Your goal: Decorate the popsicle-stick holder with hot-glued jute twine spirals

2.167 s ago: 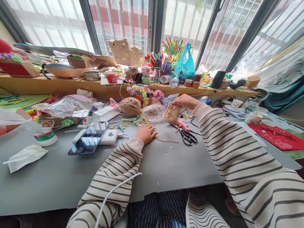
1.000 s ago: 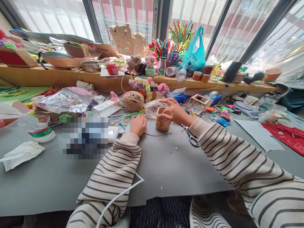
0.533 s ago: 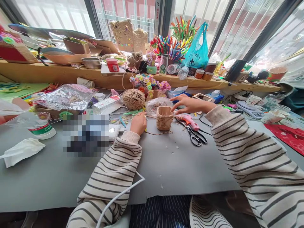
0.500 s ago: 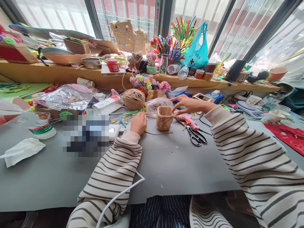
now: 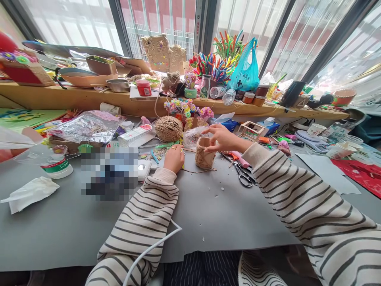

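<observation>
Nearest on my feed, two striped sleeves reach out over the grey worktop (image 5: 223,214). The left hand (image 5: 174,158) rests knuckles-up on the worktop, its fingers curled in together. I cannot tell whether they pinch anything. A loose strand of twine (image 5: 200,171) lies on the surface just right of it.

The right hand (image 5: 222,138) has its fingers clamped on the twine-wrapped cup (image 5: 204,155), gripping at the rim from the right. The cup sits between the two hands, leaning slightly, its mouth open upward. I cannot tell whether its base touches the worktop.

Just right of the cup, partly under the right wrist, lie the pink glue gun (image 5: 240,160) and the scissors (image 5: 244,179).

Behind the cup is a clear plastic bag (image 5: 190,137), with the ball of twine (image 5: 168,128) to its left and a small wooden frame (image 5: 251,129) to its right.

Farthest back, the wooden window ledge (image 5: 89,100) carries a blue plastic bag (image 5: 245,73).
</observation>
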`<state>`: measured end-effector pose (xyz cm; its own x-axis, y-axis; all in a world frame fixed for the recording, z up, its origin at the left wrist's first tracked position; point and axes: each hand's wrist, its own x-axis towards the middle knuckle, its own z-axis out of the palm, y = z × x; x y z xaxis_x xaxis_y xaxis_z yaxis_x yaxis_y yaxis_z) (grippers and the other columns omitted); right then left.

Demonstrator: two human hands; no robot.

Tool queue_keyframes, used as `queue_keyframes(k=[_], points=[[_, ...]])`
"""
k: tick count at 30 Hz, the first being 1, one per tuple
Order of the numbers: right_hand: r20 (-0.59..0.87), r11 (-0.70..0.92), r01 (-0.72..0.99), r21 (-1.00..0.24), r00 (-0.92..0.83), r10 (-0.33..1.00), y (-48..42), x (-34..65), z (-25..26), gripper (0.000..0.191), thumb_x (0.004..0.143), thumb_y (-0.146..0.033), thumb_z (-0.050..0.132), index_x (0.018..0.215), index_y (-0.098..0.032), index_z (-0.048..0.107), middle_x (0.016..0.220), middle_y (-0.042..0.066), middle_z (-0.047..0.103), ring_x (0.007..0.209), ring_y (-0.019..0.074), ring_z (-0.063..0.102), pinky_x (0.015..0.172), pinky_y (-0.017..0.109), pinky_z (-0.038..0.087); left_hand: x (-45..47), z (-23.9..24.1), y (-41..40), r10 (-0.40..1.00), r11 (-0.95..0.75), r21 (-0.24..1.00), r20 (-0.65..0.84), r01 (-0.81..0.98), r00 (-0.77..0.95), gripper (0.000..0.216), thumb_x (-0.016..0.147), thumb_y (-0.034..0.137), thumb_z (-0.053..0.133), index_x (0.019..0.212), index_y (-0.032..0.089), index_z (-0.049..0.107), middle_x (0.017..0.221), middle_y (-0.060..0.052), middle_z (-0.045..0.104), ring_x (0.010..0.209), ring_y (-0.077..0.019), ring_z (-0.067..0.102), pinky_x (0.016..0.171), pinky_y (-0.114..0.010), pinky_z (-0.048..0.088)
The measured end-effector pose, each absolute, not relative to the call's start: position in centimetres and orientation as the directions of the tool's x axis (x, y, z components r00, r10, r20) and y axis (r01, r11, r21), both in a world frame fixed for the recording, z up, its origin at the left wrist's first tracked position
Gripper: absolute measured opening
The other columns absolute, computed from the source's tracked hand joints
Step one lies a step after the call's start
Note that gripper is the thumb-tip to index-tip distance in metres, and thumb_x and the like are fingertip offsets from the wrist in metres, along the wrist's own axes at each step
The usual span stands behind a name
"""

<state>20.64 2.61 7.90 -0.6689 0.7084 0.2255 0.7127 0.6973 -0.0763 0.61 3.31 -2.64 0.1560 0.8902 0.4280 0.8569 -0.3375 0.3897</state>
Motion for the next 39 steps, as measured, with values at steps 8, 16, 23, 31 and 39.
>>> queue_keyframes(k=[8, 16, 23, 31, 39], points=[[0.198, 0.703, 0.703, -0.106, -0.678, 0.708, 2.5, 20.8, 9.3, 0.02, 0.074, -0.036, 0.056, 0.073, -0.021, 0.07, 0.116, 0.008, 0.053, 0.105, 0.0233, 0.044, 0.091, 0.043, 0.032, 0.5, -2.5, 3.2, 0.886, -0.318, 0.372, 0.443, 0.872, 0.134, 0.031, 0.074, 0.013, 0.039, 0.101, 0.008, 0.052, 0.105, -0.016, 0.054, 0.097, -0.0255, 0.051, 0.084, -0.037, 0.041], [0.135, 0.696, 0.713, -0.081, -0.684, 0.716, 3.1, 22.1, 9.3, 0.018, 0.066, -0.037, 0.065, 0.067, -0.019, 0.069, 0.118, 0.008, 0.05, 0.111, 0.0275, 0.038, 0.093, 0.045, 0.031, 0.5, -2.6, 3.4, 0.883, -0.318, 0.362, 0.45, 0.876, 0.135, 0.03, 0.074, 0.012, 0.039, 0.1, 0.009, 0.052, 0.104, -0.016, 0.055, 0.097, -0.0253, 0.051, 0.084, -0.037, 0.041], [0.272, 0.68, 0.729, -0.081, -0.64, 0.718, 2.9, 20.2, 8.2, 0.022, 0.066, -0.036, 0.064, 0.061, -0.015, 0.067, 0.114, 0.01, 0.054, 0.105, 0.0259, 0.042, 0.091, 0.042, 0.033, 0.5, -2.5, 3.2, 0.89, -0.303, 0.355, 0.437, 0.885, 0.13, 0.029, 0.073, 0.015, 0.041, 0.099, 0.008, 0.052, 0.102, -0.017, 0.054, 0.094, -0.026, 0.053, 0.08, -0.037, 0.043], [0.213, 0.637, 0.758, -0.136, -0.606, 0.766, 2.9, 21.0, 9.2, 0.024, 0.071, -0.039, 0.058, 0.075, -0.018, 0.069, 0.115, 0.01, 0.052, 0.106, 0.0248, 0.043, 0.092, 0.042, 0.032, 0.6, -2.5, 3.2, 0.894, -0.299, 0.364, 0.431, 0.882, 0.125, 0.029, 0.073, 0.015, 0.042, 0.1, 0.008, 0.051, 0.102, -0.016, 0.053, 0.096, -0.026, 0.051, 0.082, -0.036, 0.042], [0.152, 0.631, 0.771, -0.088, -0.615, 0.774, 3.0, 19.7, 8.2, 0.022, 0.068, -0.037, 0.063, 0.061, -0.016, 0.067, 0.115, 0.008, 0.053, 0.106, 0.0253, 0.043, 0.09, 0.041, 0.034, 0.5, -2.6, 3.3, 0.893, -0.299, 0.369, 0.433, 0.88, 0.122, 0.027, 0.074, 0.017, 0.042, 0.099, 0.012, 0.051, 0.103, -0.014, 0.054, 0.097, -0.0252, 0.052, 0.082, -0.037, 0.042]])
